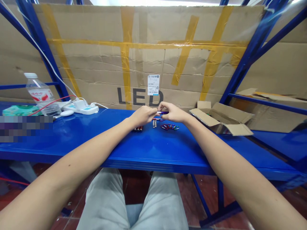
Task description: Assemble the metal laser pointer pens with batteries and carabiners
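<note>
My left hand point(143, 115) and my right hand point(174, 111) meet above the far half of the blue table point(153, 145). Between their fingertips is a small purple tube point(164, 112) with a silver end. The left fingers pinch its silver end, while the right thumb and fingers close on the purple part. Below the hands stands a short double row of small silver pieces point(154, 124). Just right of these, several coloured carabiners point(169, 127) lie in an arc. Several dark red tubes point(137, 129) lie partly hidden under my left wrist.
An open cardboard box point(222, 118) stands on the right. At the left are a plastic bottle point(40, 94), a green pack point(21, 110) and a white power strip point(82, 108) with cables. A large cardboard sheet point(96, 70) backs the table, between blue metal posts point(249, 57).
</note>
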